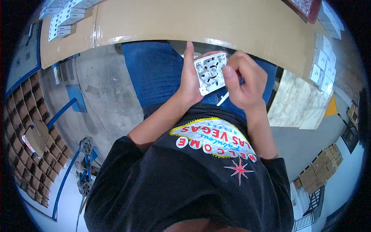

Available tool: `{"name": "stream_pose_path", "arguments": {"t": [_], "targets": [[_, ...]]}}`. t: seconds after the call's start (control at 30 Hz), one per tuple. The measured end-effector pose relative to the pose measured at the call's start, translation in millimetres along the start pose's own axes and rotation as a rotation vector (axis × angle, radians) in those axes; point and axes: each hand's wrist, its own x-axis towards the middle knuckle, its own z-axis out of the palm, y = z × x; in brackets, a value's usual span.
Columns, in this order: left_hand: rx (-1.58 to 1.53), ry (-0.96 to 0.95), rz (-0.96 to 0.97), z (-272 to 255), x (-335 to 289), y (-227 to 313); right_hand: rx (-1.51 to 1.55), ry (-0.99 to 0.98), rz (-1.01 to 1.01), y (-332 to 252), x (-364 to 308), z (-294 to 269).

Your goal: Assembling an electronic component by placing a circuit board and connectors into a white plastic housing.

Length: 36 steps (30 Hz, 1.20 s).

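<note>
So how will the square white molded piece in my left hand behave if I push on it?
The square white molded piece is probably stiff, as its edges look straight in your left hand. It seems light for its size, being slim with recesses across its face. Thin sections between recesses might snap.

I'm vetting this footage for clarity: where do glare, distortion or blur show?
Head view: glare streaks the near edge of the cardboard-covered table; that edge bows under the fisheye, and the picture's corners fall to black. Head view: the white plastic housing in the left hand reads fairly clearly; the right hand looks slightly soft, perhaps from motion.
</note>
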Motion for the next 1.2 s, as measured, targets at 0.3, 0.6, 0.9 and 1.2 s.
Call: {"name": "stream_pose_path", "arguments": {"t": [0.3,0.6,0.9,1.2], "targets": [[-0.084,-0.028,0.157,2,12,21,0.323,0.415,-0.018,61,28,-14],[0.271,0.039,0.581,4,29,63,-0.155,0.286,-0.111,129,41,1],[0.786,-0.062,0.683,-15,66,84,-0.196,0.226,0.121,160,23,-19],[1.927,0.39,1.154,-14,60,98,-0.147,0.305,0.293,181,-6,-25]]}}
